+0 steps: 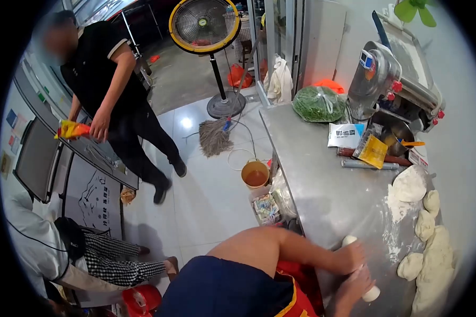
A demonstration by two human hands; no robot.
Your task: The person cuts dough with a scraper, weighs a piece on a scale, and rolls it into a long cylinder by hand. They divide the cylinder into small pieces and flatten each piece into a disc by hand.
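Note:
Over the steel worktop (pixel 322 179), a white dough roll (pixel 372 294) lies under both of my hands, its two rounded ends showing. My left hand (pixel 350 257) is closed around its upper part. Lower down, my right hand (pixel 356 288) presses on the roll with fingers together, close beside the left one. To the right lie a large dough mass (pixel 436 269) and smaller dough pieces (pixel 410 266). A rounder dough piece (pixel 410 184) sits above them on scattered flour.
Rolling pins (pixel 370 165), a yellow scraper (pixel 374 151), a metal bowl (pixel 394 129), bagged greens (pixel 318 104) and a machine (pixel 375 74) occupy the worktop's far end. One person (pixel 103 63) holds a yellow-red packet; another person (pixel 42 238) is lower left. A bucket (pixel 255 174) stands on the floor.

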